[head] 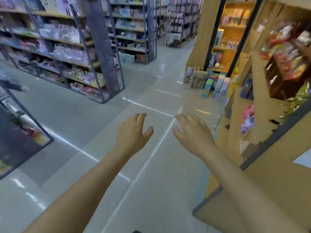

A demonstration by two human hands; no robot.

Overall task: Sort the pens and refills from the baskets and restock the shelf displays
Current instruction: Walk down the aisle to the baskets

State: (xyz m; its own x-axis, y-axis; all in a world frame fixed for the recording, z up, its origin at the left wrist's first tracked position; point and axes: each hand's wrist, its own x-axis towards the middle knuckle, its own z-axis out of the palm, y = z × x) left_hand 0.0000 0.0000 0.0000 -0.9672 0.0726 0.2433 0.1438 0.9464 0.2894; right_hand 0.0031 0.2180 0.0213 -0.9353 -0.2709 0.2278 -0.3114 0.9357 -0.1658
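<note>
Bare and empty, left hand (133,132) and right hand (193,133) spread loosely over grey floor (101,115), apparently mid-walk between shelves (67,47), no pens or baskets visible.

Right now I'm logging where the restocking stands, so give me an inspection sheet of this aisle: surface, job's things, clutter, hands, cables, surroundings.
Surface: glossy grey tiled floor, light streaks reflected on it.
Job's things: no pens, refills or baskets seen.
Clutter: boxes standing on the floor by the wooden unit's base.
Hands: left hand and right hand both held out over the floor, fingers relaxed, holding nothing.
Cables: nothing seen.
Surroundings: grey metal shelves of blurred goods on the left; wooden shelving on the right with a plush toy; a dark rack at the near left.
</note>
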